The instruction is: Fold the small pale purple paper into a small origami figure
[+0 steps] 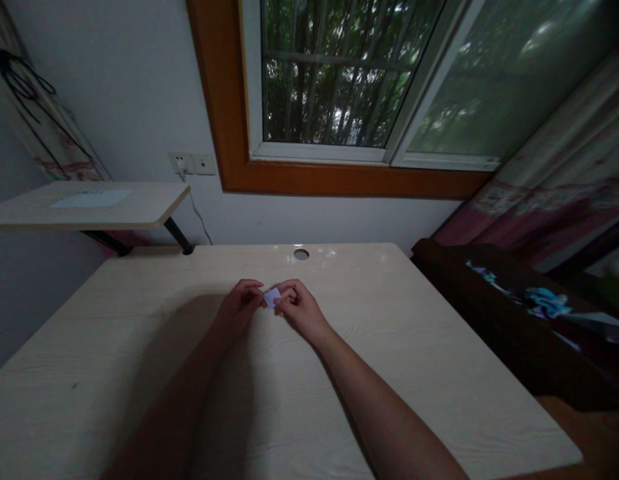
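Note:
A small pale, lilac-tinted folded piece of paper (272, 297) sits between both my hands at the middle of a light wooden desk (139, 360). My left hand (239, 307) pinches its left edge with curled fingers. My right hand (299, 308) pinches its right edge, fingers bent over it. Both hands rest low on the desk top, forearms reaching in from the bottom of the view.
A round cable hole (301, 254) lies in the desk near its far edge. A raised shelf (89, 203) with a white sheet stands at the left, under a wall socket (192, 163). A dark wooden bed frame (514, 313) borders the right side, below a window (339, 87).

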Motion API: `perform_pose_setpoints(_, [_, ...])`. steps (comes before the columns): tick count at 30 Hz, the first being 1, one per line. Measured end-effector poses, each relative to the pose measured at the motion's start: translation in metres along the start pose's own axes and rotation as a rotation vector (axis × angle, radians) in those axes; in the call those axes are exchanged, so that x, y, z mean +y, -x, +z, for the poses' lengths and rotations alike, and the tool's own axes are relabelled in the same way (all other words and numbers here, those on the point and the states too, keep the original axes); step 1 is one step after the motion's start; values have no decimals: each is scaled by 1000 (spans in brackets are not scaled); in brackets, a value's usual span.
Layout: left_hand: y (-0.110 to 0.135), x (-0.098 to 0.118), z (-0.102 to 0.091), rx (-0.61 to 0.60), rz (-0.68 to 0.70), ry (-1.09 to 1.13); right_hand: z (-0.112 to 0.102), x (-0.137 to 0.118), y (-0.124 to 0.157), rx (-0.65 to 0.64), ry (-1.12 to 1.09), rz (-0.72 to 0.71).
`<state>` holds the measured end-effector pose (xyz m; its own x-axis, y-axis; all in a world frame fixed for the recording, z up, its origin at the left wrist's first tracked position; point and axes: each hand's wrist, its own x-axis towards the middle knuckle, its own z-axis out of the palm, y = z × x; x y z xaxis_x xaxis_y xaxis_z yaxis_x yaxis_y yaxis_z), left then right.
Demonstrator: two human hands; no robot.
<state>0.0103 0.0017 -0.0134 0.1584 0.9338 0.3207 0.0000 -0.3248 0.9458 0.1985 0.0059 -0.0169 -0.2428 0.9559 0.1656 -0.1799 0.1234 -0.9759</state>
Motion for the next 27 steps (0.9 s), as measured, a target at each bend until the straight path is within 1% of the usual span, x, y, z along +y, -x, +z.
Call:
perform_pose_setpoints(4, [1, 3, -1, -28, -45, -150, -1, 0, 0, -2, -15, -3])
perform_pose_setpoints(8, [1, 6, 0, -4, -68, -242, -1, -1, 1, -5, -31, 3])
perform_pose_setpoints(13, [1, 7, 1, 2, -106, -257, 0, -3, 0, -7, -81, 5])
perform_pose_setpoints(17, [1, 5, -1, -24, -118, -290, 0, -3, 0, -7, -108, -5])
perform_pose_setpoints(23, [0, -3, -4, -27, -106, -286, 0, -2, 0, 11, -55, -8])
perform_pose_setpoints(27, [-1, -4, -2, 5, -101, -211, 0, 0, 0, 23, -28, -18])
